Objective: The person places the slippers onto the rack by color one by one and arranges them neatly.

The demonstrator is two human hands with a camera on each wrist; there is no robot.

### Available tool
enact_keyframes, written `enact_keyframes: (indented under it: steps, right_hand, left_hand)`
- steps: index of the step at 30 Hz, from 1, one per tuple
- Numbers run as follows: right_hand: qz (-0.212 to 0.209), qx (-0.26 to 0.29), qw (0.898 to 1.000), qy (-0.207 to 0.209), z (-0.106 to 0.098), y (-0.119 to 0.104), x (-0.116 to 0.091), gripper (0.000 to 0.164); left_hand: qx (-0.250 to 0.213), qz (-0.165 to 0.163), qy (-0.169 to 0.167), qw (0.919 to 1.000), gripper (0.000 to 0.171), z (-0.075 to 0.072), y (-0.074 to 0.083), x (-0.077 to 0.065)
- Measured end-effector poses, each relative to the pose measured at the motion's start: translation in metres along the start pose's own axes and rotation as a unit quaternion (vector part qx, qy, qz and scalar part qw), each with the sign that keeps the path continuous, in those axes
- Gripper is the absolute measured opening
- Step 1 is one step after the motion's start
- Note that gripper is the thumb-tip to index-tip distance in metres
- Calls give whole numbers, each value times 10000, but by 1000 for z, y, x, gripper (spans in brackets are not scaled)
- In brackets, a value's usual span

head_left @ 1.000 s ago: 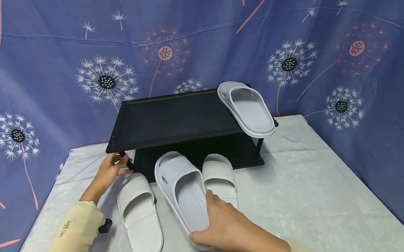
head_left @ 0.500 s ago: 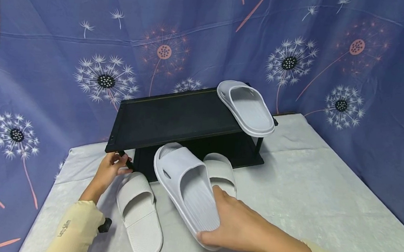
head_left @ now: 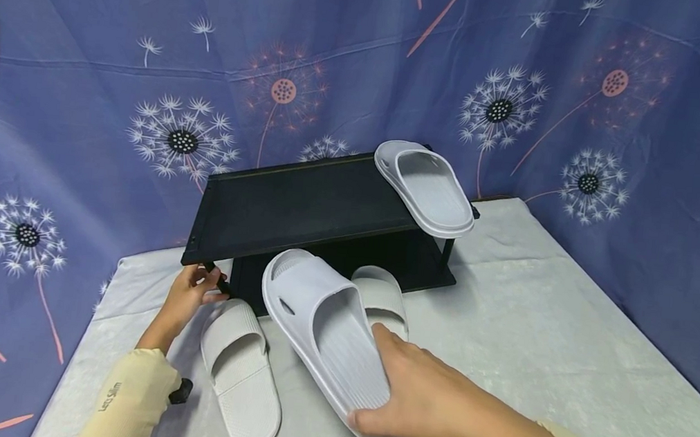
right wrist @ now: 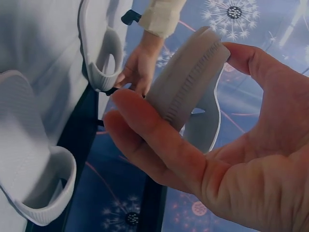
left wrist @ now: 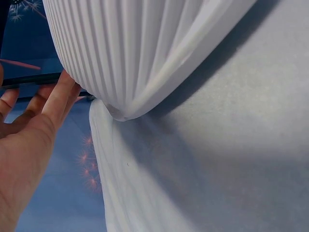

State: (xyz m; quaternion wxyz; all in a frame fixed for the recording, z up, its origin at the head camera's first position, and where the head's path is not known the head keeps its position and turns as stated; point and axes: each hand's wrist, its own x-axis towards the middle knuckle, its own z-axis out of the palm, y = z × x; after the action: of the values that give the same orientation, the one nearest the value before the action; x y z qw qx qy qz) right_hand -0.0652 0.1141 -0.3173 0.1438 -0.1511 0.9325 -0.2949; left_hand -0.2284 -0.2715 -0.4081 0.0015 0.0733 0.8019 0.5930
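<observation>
My right hand [head_left: 428,392] grips a pale grey slide slipper [head_left: 312,288] by the heel, thumb on one side and fingers on the other. The slipper is held above the table, toe pointing at the black shoe rack [head_left: 288,213]. My left hand [head_left: 187,298] holds the rack's left front post, just under the upper shelf. A matching grey slipper [head_left: 435,205] lies on that shelf's right end. Two white ribbed slippers lie in front of the rack: the left one [head_left: 248,383] near my left hand, the right one [head_left: 381,294] partly hidden behind the held slipper and my right hand.
The rack's lower shelf [head_left: 412,252] sits beneath the upper one. A pale cloth [head_left: 541,318] covers the table. Behind and at both sides hangs a blue dandelion-print curtain [head_left: 364,53].
My right hand has lifted the grey slipper off its lower position and drawn it slightly to the right. My left hand stays on the rack's post.
</observation>
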Motion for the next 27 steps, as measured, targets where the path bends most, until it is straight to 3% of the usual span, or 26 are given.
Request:
enact_keyframes:
  steps: [5, 12, 20, 27]
  right_hand:
    - [-127, -70, 9999, 9, -4, -4, -6, 101]
    - [-294, 1, 9993, 245, -15, -10, -12, 94]
    - [-388, 107, 9956, 846, -25, -9, -2, 74]
    - [-428, 120, 9916, 1215, -32, -6, 12, 90]
  left_hand:
    - [9, 72, 52, 10000, 37, -4, -18, 7]
    - [-56, 135, 54, 9999, 32, -6, -22, 9]
    - [-40, 53, 41, 10000, 37, -6, -21, 9]
    - [-86, 53, 28, 9999, 43, -7, -25, 11]
